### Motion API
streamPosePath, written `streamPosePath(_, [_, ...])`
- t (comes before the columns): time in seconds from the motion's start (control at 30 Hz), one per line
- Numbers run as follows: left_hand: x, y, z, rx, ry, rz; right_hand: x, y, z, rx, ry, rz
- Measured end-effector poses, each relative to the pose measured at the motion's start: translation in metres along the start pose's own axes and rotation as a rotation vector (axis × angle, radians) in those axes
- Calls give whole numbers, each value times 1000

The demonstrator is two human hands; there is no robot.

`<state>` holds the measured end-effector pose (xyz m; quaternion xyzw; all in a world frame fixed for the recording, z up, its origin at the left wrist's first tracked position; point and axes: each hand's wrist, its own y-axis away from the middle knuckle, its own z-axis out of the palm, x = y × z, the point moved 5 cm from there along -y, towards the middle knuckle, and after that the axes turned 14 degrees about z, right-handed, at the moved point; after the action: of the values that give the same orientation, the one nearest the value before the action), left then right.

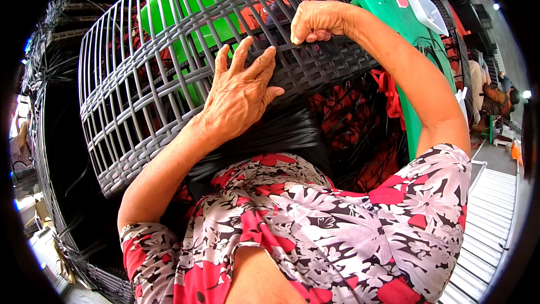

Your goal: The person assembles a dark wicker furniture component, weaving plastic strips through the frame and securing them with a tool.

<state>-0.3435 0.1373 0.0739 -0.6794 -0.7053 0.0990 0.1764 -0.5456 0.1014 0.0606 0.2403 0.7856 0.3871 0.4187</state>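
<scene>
Curving grey woven lattice, lying beneath spread left hand, beneath curled right hand, any pinch there unclear

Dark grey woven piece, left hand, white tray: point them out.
Dark grey woven piece [329,68], head view: dense weave at its right part.
Left hand [237,94], head view: back of the hand.
White tray [426,11], head view: its bare inside.

The woven strips look like smooth, satiny plastic, the green board glossy plastic, the garment matt cloth.
</scene>
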Motion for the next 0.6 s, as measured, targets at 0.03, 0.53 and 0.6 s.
streamPosePath(0.03, [0,0,0,-6,8,0,0,-1,0,-7,-18,19])
streamPosePath(0.53, [-1,-1,1,15,155,117,-9,6,4,90,45,54])
streamPosePath(0.6, [-1,-2,1,11,155,117,-16,8,-1,151,-39,64])
